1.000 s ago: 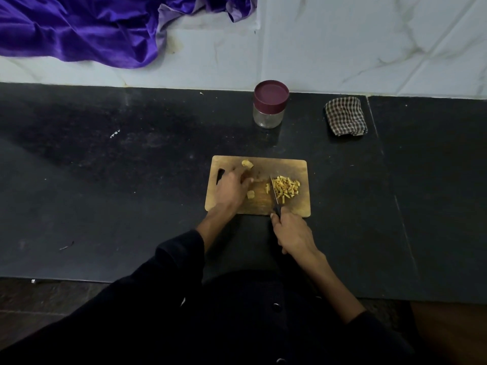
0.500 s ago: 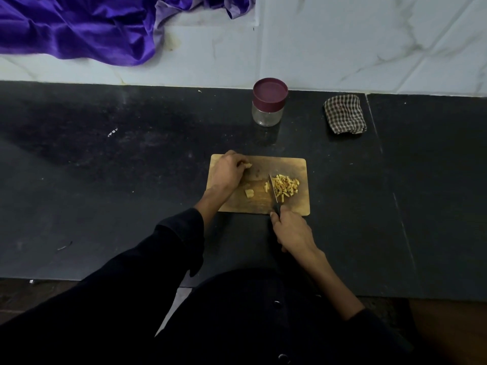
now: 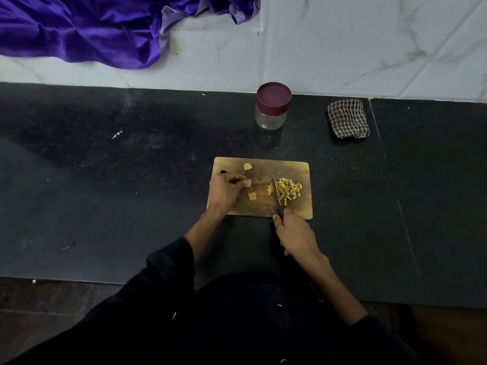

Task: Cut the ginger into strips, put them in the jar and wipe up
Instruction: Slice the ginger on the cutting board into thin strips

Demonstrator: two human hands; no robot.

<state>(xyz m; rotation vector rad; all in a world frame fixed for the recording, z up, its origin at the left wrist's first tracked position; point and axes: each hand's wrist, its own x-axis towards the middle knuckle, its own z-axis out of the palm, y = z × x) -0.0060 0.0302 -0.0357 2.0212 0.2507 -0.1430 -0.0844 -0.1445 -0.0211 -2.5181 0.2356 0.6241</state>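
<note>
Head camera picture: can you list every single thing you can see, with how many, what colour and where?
cutting board: 1, brown wood, middle of counter
ginger strips: 1 pile, yellow, right part of board
ginger chunks: 3, yellow, left part of board, one at left fingertips
knife: 1, dark handle, blade beside strips
jar: 1, clear, maroon lid on, behind board
cloth: 1, checked, folded, right of jar
purple fabric: 1, top left
counter: 1, black
left hand: holds a chunk
right hand: grips knife handle
</note>
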